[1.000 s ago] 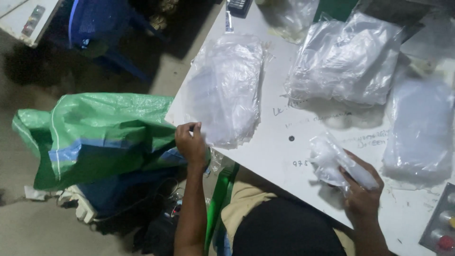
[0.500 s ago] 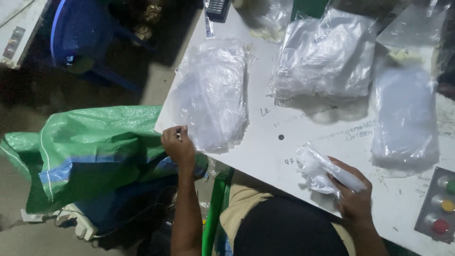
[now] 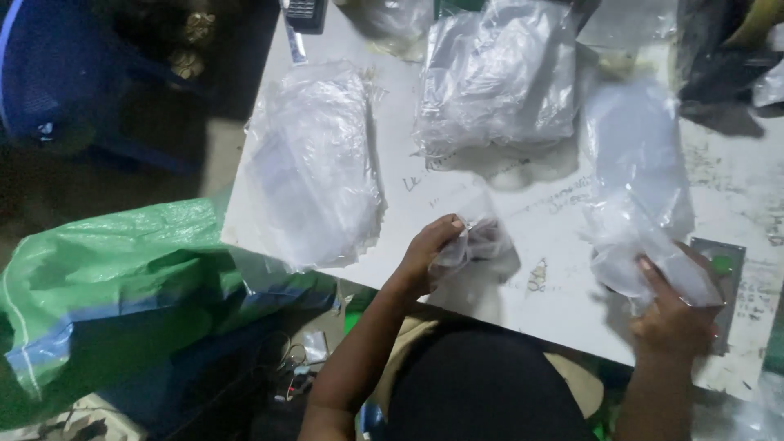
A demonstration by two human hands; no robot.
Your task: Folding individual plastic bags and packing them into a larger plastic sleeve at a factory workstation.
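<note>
My left hand (image 3: 426,255) rests on the white table (image 3: 563,278) near its front edge, fingers closed on a small clear plastic bag (image 3: 482,241). My right hand (image 3: 671,314) is at the right, gripping a crumpled white plastic packet (image 3: 645,261) that lies partly over a grey panel with coloured buttons (image 3: 723,265). A flat stack of clear plastic bags (image 3: 314,167) lies just left of my left hand.
Two more bundles of clear bags sit further back: one in the middle (image 3: 498,77), one at the right (image 3: 633,147). A green and blue woven sack (image 3: 122,302) stands on the floor at the left. A blue chair (image 3: 49,73) is at the far left.
My left hand has moved right from the table's left edge onto the table and taken hold of a small clear bag. My right hand keeps the white packet. The view has shifted.
</note>
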